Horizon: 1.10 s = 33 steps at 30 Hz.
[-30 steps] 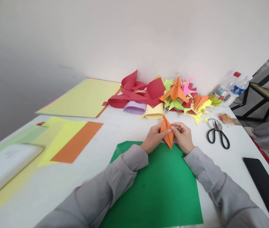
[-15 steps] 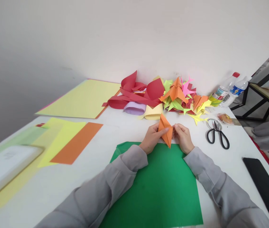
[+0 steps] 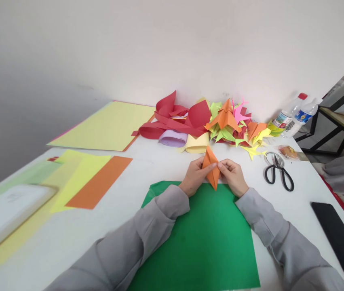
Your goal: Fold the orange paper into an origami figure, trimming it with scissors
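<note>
Hands [image 3: 233,176] closer, orange paper [image 3: 211,174] between, clear bottles [image 3: 292,110]

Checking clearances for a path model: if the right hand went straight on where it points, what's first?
The folded orange paper; the right hand seems to touch its edge already. Beyond it, probably the left hand, though depth is unclear from one view.
</note>
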Each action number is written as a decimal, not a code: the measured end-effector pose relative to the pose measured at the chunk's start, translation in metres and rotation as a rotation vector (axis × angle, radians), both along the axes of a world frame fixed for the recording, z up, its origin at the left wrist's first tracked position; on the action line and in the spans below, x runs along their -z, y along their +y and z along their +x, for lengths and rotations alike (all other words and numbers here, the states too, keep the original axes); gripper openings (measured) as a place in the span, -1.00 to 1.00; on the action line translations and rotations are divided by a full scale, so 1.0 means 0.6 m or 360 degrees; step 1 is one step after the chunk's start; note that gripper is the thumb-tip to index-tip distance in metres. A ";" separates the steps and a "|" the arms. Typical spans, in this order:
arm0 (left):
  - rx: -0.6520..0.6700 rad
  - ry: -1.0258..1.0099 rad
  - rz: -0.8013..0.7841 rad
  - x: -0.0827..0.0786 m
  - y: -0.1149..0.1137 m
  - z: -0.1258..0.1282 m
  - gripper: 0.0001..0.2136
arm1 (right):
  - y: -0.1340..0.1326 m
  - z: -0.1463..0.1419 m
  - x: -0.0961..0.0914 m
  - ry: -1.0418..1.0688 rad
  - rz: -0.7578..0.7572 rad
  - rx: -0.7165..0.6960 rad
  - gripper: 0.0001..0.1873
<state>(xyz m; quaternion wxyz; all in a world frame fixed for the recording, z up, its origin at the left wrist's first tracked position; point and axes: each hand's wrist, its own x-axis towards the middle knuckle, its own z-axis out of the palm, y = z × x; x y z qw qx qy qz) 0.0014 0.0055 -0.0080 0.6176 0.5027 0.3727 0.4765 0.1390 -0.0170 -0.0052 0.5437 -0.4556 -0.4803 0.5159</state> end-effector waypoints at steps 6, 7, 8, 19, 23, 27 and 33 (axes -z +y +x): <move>0.0003 -0.0011 0.0016 -0.003 -0.002 0.000 -0.72 | 0.000 0.002 0.006 -0.0071 0.0054 -0.0011 -0.65; 0.0022 -0.0013 0.0015 -0.002 -0.002 0.000 -0.72 | 0.001 0.003 0.007 -0.0072 0.0069 -0.0009 -0.66; 0.0046 -0.0009 0.0016 -0.001 -0.001 0.000 -0.71 | 0.001 0.004 0.009 -0.0066 0.0085 -0.0004 -0.67; 0.0225 0.0214 0.0223 0.004 0.001 -0.005 -0.69 | 0.003 0.006 0.009 -0.0107 0.0232 0.0086 -0.78; 0.0221 0.0264 0.0251 0.004 0.001 -0.004 -0.69 | 0.003 0.003 0.003 -0.0016 0.0184 0.0116 -0.80; 0.0225 0.0290 0.0266 0.003 0.001 -0.004 -0.68 | 0.003 0.003 0.006 0.0036 0.0139 0.0118 -0.81; 0.0246 0.0285 0.0256 0.001 -0.001 -0.004 -0.68 | 0.003 0.004 0.009 0.0073 0.0133 0.0099 -0.82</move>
